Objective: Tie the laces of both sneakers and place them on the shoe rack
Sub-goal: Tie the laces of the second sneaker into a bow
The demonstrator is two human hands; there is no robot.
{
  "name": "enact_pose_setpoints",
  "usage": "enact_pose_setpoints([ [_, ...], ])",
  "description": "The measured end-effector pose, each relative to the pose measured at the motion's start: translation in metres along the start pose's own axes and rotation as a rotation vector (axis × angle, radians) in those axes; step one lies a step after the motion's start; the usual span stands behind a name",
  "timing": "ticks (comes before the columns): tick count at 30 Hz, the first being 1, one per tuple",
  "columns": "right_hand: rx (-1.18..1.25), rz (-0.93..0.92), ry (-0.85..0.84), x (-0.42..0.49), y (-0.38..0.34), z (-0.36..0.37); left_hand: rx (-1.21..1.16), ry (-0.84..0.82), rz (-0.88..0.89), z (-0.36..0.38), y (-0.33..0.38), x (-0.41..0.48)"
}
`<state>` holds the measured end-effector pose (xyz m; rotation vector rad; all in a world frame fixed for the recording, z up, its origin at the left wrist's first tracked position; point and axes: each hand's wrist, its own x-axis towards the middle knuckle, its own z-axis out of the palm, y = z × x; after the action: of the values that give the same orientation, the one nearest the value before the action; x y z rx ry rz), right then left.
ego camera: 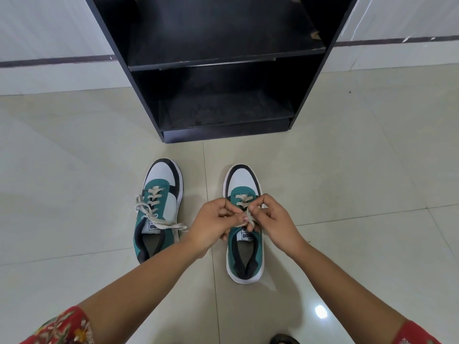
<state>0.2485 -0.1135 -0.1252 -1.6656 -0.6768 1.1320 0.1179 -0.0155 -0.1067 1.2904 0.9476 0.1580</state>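
Note:
Two green, white and black sneakers stand side by side on the floor, toes toward the rack. The left sneaker (159, 207) has cream laces tied in a loose bow, one end trailing to the right. Over the right sneaker (244, 254) my left hand (211, 225) and my right hand (273, 222) meet, each pinching a strand of its cream laces (244, 201) above the tongue. The knot itself is hidden by my fingers. The black shoe rack (223, 60) stands just beyond the sneakers, its two visible shelves bare.
Pale glossy floor tiles (347, 182) surround the sneakers on all sides. A white wall with a dark stripe (54, 60) runs behind the rack. A dark object (284, 340) peeks in at the bottom edge.

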Motion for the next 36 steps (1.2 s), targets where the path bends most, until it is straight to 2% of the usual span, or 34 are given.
enact_pose_setpoints([
  [2,-0.002,0.035,0.02,0.003,0.001,0.001,0.306,0.07,0.163,-0.002,0.002,0.001],
  [4,0.017,0.08,0.004,0.006,-0.002,0.001,0.712,0.112,0.414,-0.002,0.006,0.002],
  [6,0.023,0.114,-0.025,0.007,-0.005,0.0,0.9,0.095,0.585,-0.001,0.007,0.001],
  [9,0.033,0.138,-0.065,0.007,-0.011,-0.002,0.981,0.068,0.677,-0.001,0.002,0.001],
  [11,0.062,0.164,-0.064,0.007,-0.011,-0.003,1.125,0.043,0.693,0.0,-0.003,0.0],
  [14,0.092,0.175,-0.029,0.002,-0.013,-0.003,1.233,0.035,0.554,0.004,-0.001,-0.003],
  [16,0.057,0.153,-0.009,-0.002,-0.015,-0.002,1.098,0.014,0.375,0.005,0.007,-0.005],
  [19,-0.038,0.104,-0.021,-0.006,-0.015,-0.003,0.608,-0.152,-0.012,0.004,0.021,-0.003],
  [21,-0.11,0.062,-0.04,-0.007,-0.014,-0.004,0.347,-0.23,-0.198,0.002,0.025,-0.003],
  [23,-0.191,0.013,-0.053,-0.011,-0.014,-0.003,0.273,-0.275,-0.266,-0.002,0.026,-0.002],
  [26,-0.31,-0.074,-0.054,-0.014,-0.011,-0.007,0.323,-0.376,-0.285,-0.007,0.027,-0.001],
  [29,-0.505,-0.171,0.063,-0.015,-0.009,-0.02,0.301,-0.408,-0.322,-0.009,0.028,-0.002],
  [31,-0.587,-0.253,0.166,-0.019,-0.014,-0.026,0.115,-0.353,-0.381,-0.011,0.023,-0.001],
  [32,-0.61,-0.262,0.161,-0.022,-0.016,-0.027,0.005,-0.329,-0.41,-0.012,0.02,-0.002],
  [34,-0.574,-0.171,0.023,-0.026,-0.021,-0.02,-0.156,-0.309,-0.45,-0.015,0.014,-0.001],
  [36,-0.546,-0.079,-0.093,-0.028,-0.018,-0.011,-0.191,-0.304,-0.455,-0.015,0.009,0.0],
])
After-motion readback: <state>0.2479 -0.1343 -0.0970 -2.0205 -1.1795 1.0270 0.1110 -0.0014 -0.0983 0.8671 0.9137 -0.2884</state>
